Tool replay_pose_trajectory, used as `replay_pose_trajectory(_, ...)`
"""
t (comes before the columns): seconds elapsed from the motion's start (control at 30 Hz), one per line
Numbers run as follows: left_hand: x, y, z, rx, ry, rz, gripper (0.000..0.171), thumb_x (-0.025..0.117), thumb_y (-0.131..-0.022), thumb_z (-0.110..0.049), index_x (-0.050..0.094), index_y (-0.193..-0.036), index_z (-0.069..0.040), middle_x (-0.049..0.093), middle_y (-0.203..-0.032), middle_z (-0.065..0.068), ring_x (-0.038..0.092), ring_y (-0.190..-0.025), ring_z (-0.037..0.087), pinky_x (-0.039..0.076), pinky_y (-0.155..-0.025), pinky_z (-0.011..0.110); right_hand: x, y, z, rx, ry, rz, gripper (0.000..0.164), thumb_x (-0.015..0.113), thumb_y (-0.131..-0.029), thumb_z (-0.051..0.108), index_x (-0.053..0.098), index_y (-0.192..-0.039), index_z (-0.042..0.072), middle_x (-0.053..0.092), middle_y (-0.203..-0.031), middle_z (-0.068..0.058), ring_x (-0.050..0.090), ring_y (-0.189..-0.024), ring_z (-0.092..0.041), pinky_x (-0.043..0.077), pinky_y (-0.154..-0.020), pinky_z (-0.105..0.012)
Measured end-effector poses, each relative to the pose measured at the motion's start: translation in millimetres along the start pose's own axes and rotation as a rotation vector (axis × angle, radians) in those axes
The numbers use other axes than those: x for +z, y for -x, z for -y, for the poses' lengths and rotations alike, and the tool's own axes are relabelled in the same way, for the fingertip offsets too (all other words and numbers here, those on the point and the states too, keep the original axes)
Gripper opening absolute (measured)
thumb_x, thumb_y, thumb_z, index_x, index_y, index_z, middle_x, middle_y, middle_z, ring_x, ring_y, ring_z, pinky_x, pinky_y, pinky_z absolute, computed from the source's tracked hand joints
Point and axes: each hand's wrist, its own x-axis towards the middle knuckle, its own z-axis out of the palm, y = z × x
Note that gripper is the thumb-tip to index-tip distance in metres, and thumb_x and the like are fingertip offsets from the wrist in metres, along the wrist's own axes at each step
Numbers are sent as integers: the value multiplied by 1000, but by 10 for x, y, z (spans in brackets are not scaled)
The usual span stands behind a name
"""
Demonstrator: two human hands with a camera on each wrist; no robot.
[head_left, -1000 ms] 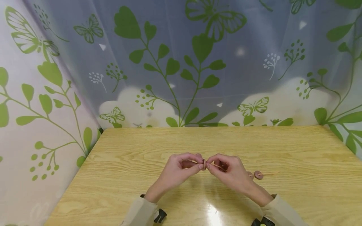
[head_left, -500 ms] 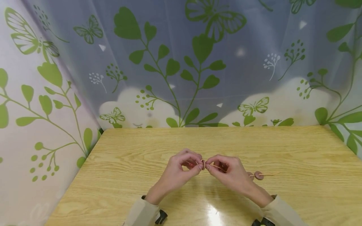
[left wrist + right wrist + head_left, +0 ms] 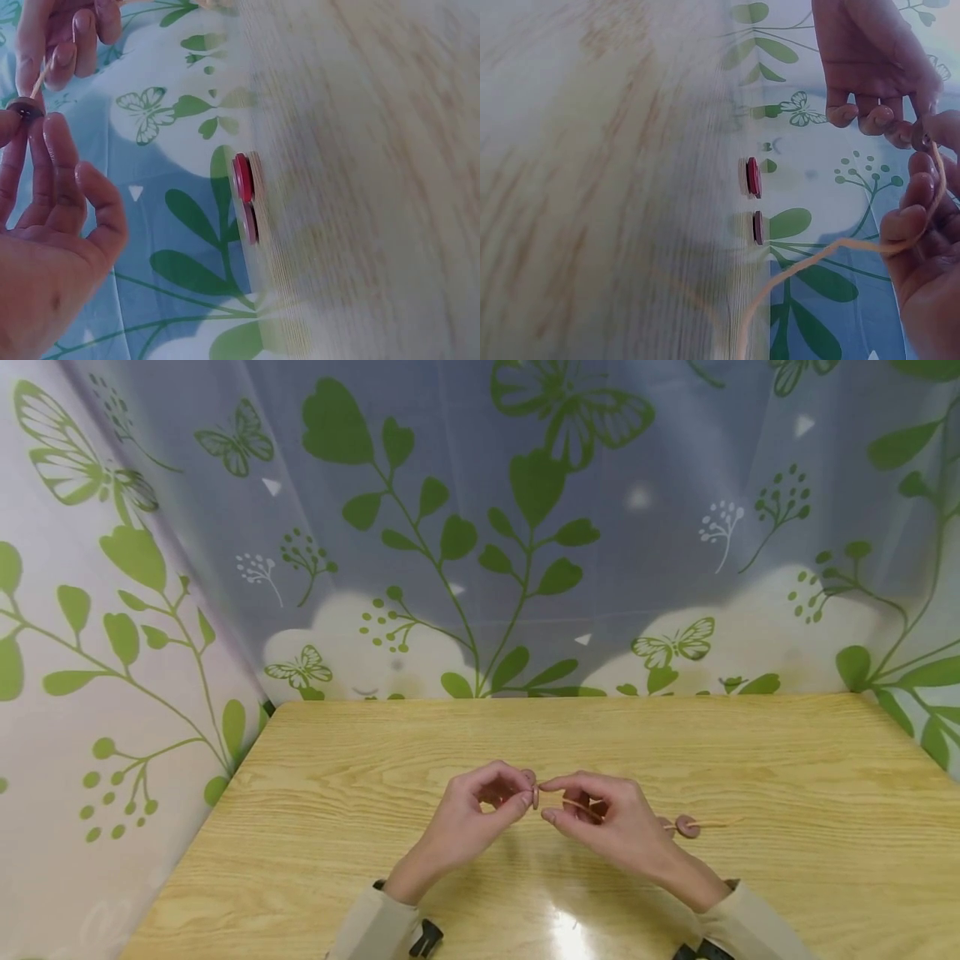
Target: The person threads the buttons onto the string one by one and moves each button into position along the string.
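Over the middle of the table, my left hand [image 3: 472, 806] pinches a small brown button [image 3: 536, 797] edge-on between thumb and forefinger. An orange cord [image 3: 802, 264] leads from that button into my right hand [image 3: 611, 814]. There the lower fingers curl around the cord, while the thumb stands apart from the forefinger. The forefinger tip is right by the button. To the right of this hand, a brown button [image 3: 686, 826] is threaded on the cord, and its loose end lies beyond. Another brown button beside it is partly hidden by the hand.
On the wooden table [image 3: 360, 743] behind my left hand lie a red button [image 3: 242, 178] and a brownish button [image 3: 250, 223], mostly covered by that hand in the head view. A patterned curtain [image 3: 420, 635] hangs along the table's back edge.
My right thumb has parted from the forefinger and drawn back from the button. The left hand, still pinching the button, has shifted slightly left, leaving more cord showing between the hands.
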Motion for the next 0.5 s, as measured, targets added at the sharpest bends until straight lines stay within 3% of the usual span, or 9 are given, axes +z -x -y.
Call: replay_pose_trajectory(0.5, 18, 4, 2, 0, -7, 37, 5, 69, -98, -15, 69, -101, -12, 73, -102, 7, 65, -83, 8, 56, -79, 26, 23, -22, -12, -18, -11, -4, 30, 80, -86, 2, 73, -115, 8, 64, -75, 1, 46, -58, 4, 41, -46, -18)
